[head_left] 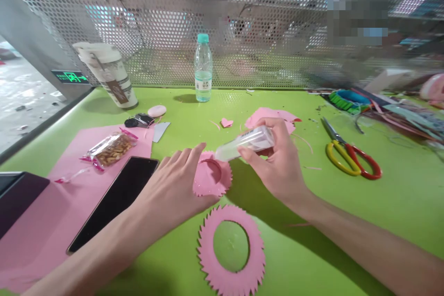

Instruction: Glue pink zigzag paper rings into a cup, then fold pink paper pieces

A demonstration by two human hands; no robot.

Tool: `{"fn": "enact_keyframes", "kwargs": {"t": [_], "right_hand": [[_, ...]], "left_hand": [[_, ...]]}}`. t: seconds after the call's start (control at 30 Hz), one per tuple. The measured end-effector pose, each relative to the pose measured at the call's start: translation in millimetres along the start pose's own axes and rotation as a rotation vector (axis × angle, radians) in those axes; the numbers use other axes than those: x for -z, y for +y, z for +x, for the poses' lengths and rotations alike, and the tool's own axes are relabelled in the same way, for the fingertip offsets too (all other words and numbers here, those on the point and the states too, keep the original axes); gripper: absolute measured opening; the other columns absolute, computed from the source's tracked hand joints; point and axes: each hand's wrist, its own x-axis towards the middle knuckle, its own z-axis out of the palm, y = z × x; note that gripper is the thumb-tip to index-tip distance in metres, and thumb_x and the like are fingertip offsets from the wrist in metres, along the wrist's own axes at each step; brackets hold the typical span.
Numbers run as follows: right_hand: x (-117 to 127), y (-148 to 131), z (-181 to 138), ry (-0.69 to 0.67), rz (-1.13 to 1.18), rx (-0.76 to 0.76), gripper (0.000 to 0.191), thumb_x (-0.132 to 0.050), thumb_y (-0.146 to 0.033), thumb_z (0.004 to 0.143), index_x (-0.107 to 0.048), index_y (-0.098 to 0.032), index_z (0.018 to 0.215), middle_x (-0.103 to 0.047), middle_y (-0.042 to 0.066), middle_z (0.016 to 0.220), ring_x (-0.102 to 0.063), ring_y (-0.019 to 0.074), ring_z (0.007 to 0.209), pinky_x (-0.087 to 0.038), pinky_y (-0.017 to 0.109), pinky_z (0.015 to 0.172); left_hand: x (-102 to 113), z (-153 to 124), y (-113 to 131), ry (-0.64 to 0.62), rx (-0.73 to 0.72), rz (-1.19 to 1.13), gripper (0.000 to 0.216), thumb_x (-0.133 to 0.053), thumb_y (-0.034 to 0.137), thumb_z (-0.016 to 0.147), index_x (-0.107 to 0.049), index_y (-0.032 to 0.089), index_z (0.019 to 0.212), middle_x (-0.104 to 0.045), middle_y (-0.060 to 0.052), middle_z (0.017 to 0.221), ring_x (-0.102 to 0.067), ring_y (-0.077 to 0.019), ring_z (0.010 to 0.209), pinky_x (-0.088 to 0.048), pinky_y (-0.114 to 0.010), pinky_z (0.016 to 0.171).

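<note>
My right hand (282, 164) is wrapped round a clear glue bottle (248, 142), tilted with its nozzle end down to the left. The nozzle end meets the upper right edge of a pink paper piece (225, 176) with a toothed rim and a round raised or cut middle. Across the left side of this piece lies my left hand (178, 173), index finger at its top edge and thumb at its bottom edge, holding it on the table. Nearer to me a pink paper ring (256, 249) with a saw-toothed outer edge lies flat, touched by neither hand.
Scissors (347, 157) with yellow and red handles lie at right, near paper strips and a green-blue tape roll (350, 101). Behind stand a water bottle (203, 74) and a tumbler (113, 76). Pink scraps (272, 115) lie mid-table. A phone (114, 201) and snack packet (111, 148) are left.
</note>
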Motion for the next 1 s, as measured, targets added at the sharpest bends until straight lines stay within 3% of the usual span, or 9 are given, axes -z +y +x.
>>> {"fn": "enact_keyframes", "kwargs": {"t": [0.13, 0.23, 0.37, 0.57, 1.0], "right_hand": [[8.4, 0.7, 0.3, 0.060, 0.008, 0.028, 0.038, -0.081, -0.032, 0.089, -0.054, -0.031, 0.116, -0.069, 0.005, 0.103, -0.068, 0.0215, 0.076, -0.059, 0.034, 0.053], [8.9, 2.5, 1.1, 0.101, 0.056, 0.061, 0.041, -0.083, -0.033, 0.088, -0.054, -0.031, 0.118, -0.068, 0.007, 0.112, -0.071, 0.0246, 0.087, -0.063, 0.038, 0.060], [1.6, 4.3, 1.0, 0.048, 0.071, 0.036, 0.044, -0.083, -0.035, 0.089, -0.051, -0.030, 0.120, -0.072, 0.005, 0.109, -0.074, 0.0241, 0.088, -0.064, 0.037, 0.064], [-4.0, 5.1, -0.2, -0.036, 0.056, 0.007, 0.045, -0.081, -0.035, 0.090, -0.050, -0.030, 0.122, -0.073, 0.004, 0.110, -0.077, 0.0252, 0.096, -0.064, 0.036, 0.067], [7.1, 2.8, -0.1, 0.045, 0.037, 0.037, 0.038, -0.081, -0.031, 0.090, -0.054, -0.031, 0.116, -0.065, 0.003, 0.101, -0.066, 0.0219, 0.078, -0.057, 0.036, 0.058]], "left_hand": [[-1.3, -4.0, 2.3, 0.007, -0.015, 0.038, 0.103, -0.070, 0.072, 0.087, -0.030, 0.021, 0.169, -0.066, -0.019, 0.145, -0.063, -0.0449, 0.129, -0.049, -0.062, 0.105], [3.3, -3.4, 0.4, -0.012, -0.014, -0.008, 0.108, -0.073, 0.070, 0.085, -0.026, 0.023, 0.171, -0.057, -0.020, 0.159, -0.055, -0.0467, 0.142, -0.047, -0.063, 0.111], [6.7, 1.1, -1.8, -0.053, 0.015, -0.086, 0.108, -0.076, 0.058, 0.082, -0.027, 0.022, 0.170, -0.055, -0.019, 0.162, -0.055, -0.0453, 0.145, -0.048, -0.061, 0.113], [2.5, 3.0, -2.4, -0.060, -0.019, -0.085, 0.110, -0.077, 0.062, 0.081, -0.026, 0.023, 0.170, -0.060, -0.019, 0.157, -0.058, -0.0467, 0.140, -0.050, -0.063, 0.111], [0.9, 0.1, -0.1, -0.041, -0.017, -0.042, 0.108, -0.076, 0.063, 0.083, -0.027, 0.020, 0.169, -0.060, -0.019, 0.152, -0.056, -0.0455, 0.140, -0.047, -0.062, 0.111]]}}
